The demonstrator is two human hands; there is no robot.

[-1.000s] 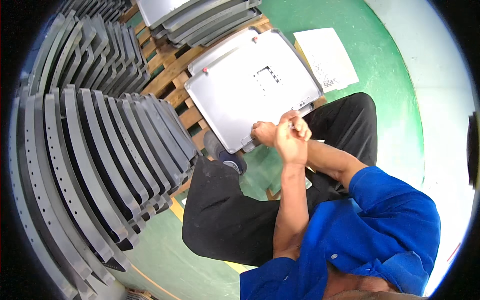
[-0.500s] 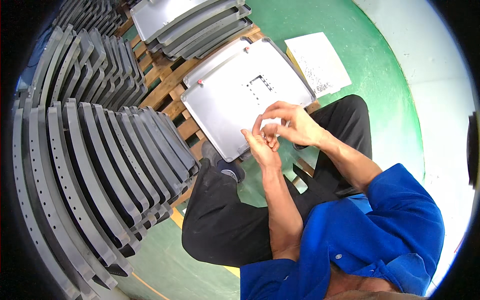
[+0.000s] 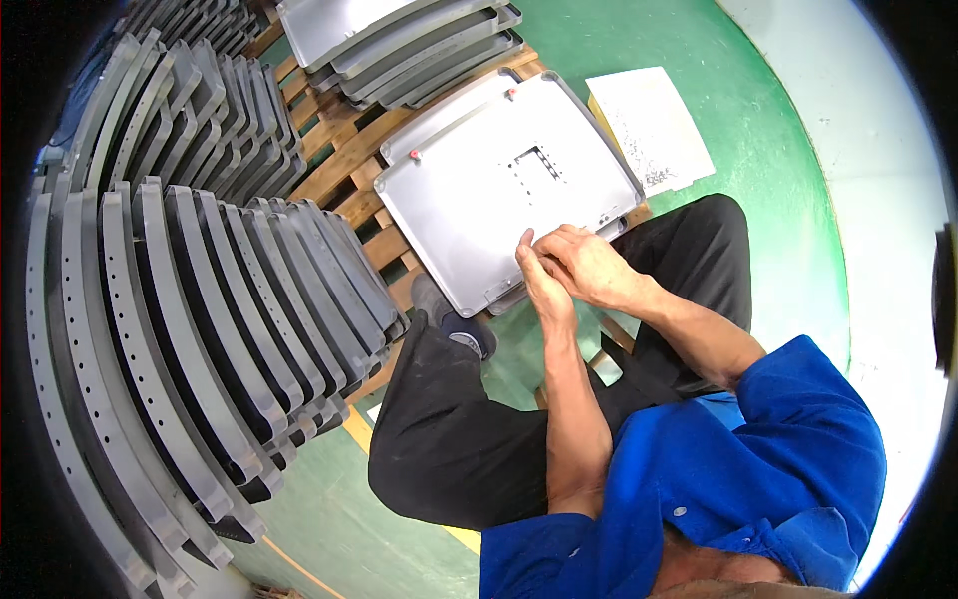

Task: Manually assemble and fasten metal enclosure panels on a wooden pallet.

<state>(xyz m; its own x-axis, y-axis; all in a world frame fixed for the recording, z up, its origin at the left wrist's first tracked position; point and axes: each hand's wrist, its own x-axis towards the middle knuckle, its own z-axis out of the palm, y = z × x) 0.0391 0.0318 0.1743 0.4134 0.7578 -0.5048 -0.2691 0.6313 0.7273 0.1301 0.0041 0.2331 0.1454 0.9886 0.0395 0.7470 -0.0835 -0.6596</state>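
Note:
My left hand point(image 3: 544, 288) and my right hand point(image 3: 591, 268) are pressed together above the near edge of a grey metal panel point(image 3: 459, 205). The left is cupped with one digit pointing up, and its other fingers are mostly covered. My right hand's fingers curl closed into the left palm; whatever lies between them is hidden. The panel lies flat, with small dark holes and a rectangular cut-out point(image 3: 537, 163) in it. A red plug point(image 3: 512, 94) sits by its far edge, and a second red plug point(image 3: 415, 155) by its left edge.
Grey bent metal panels point(image 3: 200, 309) stand in long rows on the left. More panels point(image 3: 419, 50) are stacked flat at the back on a wooden pallet point(image 3: 344, 170). A white speckled sheet point(image 3: 654, 130) lies on the green floor, right of the panel. My knees flank the work.
My right hand has come down onto the left palm, and its fingers, spread apart before, have closed there. The whole view has shifted slightly.

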